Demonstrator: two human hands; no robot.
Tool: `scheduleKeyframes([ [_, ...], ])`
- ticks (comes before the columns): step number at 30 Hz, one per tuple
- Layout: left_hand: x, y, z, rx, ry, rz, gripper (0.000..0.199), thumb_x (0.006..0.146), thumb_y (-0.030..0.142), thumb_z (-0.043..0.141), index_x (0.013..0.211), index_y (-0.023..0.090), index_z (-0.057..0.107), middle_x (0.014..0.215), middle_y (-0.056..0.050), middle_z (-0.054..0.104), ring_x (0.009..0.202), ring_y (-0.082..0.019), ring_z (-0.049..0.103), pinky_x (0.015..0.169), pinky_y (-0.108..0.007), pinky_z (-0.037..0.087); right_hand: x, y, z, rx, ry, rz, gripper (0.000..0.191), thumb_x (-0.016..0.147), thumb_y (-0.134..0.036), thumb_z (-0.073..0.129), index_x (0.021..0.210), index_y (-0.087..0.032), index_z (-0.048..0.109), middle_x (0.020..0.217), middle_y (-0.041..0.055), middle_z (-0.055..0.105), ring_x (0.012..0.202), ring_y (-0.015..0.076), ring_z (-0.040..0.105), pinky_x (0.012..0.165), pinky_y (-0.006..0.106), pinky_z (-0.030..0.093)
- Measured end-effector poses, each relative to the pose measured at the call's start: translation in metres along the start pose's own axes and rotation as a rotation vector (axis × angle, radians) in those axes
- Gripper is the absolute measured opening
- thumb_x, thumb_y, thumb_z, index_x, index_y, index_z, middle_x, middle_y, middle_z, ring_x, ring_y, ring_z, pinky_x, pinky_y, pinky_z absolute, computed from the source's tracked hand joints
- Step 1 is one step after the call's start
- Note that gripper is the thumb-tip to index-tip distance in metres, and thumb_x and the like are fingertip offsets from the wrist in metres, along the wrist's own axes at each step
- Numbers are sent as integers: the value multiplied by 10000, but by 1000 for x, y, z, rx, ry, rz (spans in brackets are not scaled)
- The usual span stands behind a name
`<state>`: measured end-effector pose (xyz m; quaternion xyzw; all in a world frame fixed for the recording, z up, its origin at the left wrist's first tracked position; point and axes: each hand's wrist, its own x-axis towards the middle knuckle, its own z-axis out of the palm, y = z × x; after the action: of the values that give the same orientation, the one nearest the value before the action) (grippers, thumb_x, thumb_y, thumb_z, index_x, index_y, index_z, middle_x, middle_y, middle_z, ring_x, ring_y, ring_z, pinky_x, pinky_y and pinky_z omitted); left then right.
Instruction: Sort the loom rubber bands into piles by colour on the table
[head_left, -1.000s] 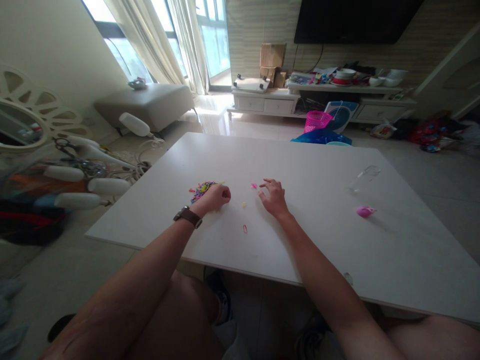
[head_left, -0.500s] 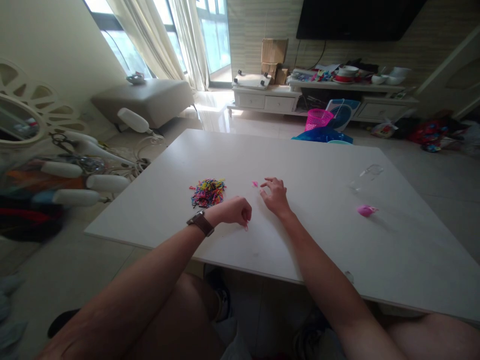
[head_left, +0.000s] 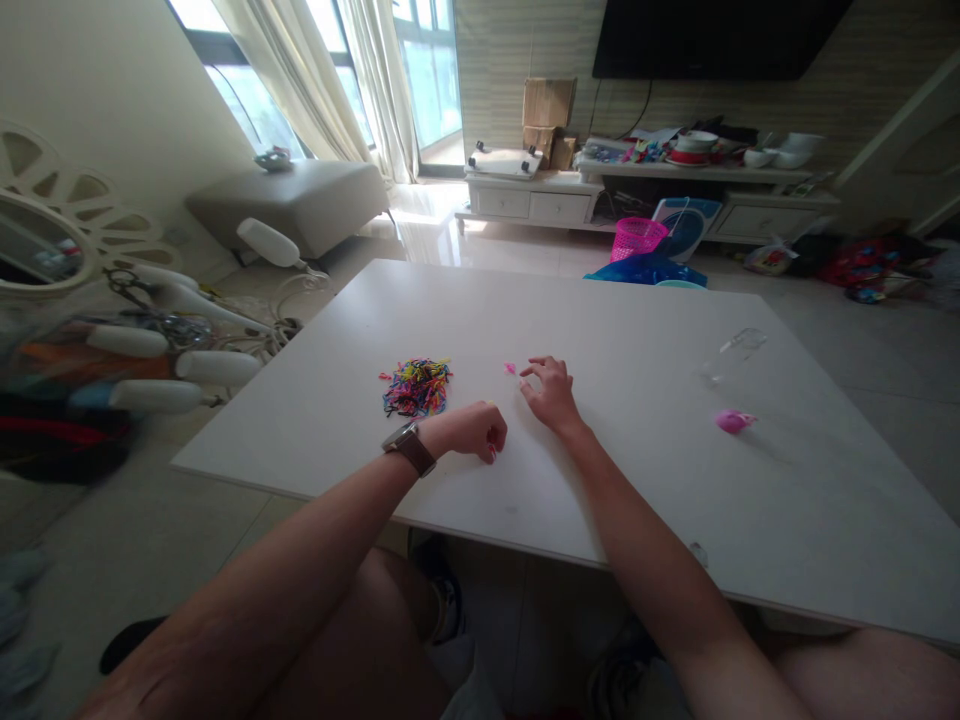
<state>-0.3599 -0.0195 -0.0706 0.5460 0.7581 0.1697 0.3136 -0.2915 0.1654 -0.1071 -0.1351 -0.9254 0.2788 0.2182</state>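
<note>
On the smooth white counter (head_left: 637, 480), the left hand (head_left: 472, 428) pinches a thin red loop (head_left: 493, 454), mostly covered, long axis unreadable. Beyond are a rounded pink object (head_left: 732, 421) well right, the right hand (head_left: 551, 388), fingers loosely spread, and a tangled multicoloured heap (head_left: 416, 388) at left. Farther: a small pink piece (head_left: 510, 368), then a clear container (head_left: 742, 344).

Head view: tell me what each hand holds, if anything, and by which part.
The left hand is at a small reddish band; whether it grips the band, and where, cannot be told. The right hand holds nothing visible.
</note>
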Motion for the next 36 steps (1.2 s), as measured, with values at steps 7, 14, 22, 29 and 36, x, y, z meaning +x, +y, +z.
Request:
scheduleKeyframes([
  [7, -7, 0, -14, -60, 59, -10, 225, 616, 226, 825, 823, 149, 782, 733, -38, 716, 659, -146, 624, 630, -230, 457, 0, 1, -1, 7, 10, 2, 168, 866, -290, 564, 942, -234, 703, 1251, 100, 617, 1187, 309, 493, 952, 506, 425],
  [14, -39, -44, -57, -75, 578, -368, 268, 794, 330, 630, 914, 142, 778, 748, -51, 724, 699, -166, 627, 653, -248, 463, 0, 2, -3, 36, 29, 32, 166, 856, -283, 566, 935, -235, 703, 1227, 100, 631, 1176, 314, 498, 937, 506, 436],
  [22, -48, -59, -48, -58, 511, -484, 217, 651, 238, 697, 836, 168, 786, 739, -16, 722, 690, -159, 617, 617, -239, 467, 0, 3, -2, 49, 30, 33, 173, 847, -293, 567, 923, -235, 711, 1214, 102, 634, 1176, 317, 498, 941, 508, 434],
  [29, -45, -63, -48, 49, 485, -542, 103, 630, 199, 731, 720, 195, 783, 648, -1, 691, 651, -155, 601, 593, -241, 440, 0, 4, -2, 55, 27, 37, 162, 843, -283, 572, 912, -235, 711, 1206, 96, 636, 1165, 310, 505, 948, 507, 434],
  [36, -43, -69, -45, 91, 506, -532, 173, 633, 207, 721, 791, 209, 793, 713, -1, 711, 703, -173, 623, 620, -247, 458, 1, 5, -3, 66, 27, 45, 162, 844, -291, 570, 906, -239, 711, 1205, 94, 631, 1176, 313, 496, 962, 520, 429],
])
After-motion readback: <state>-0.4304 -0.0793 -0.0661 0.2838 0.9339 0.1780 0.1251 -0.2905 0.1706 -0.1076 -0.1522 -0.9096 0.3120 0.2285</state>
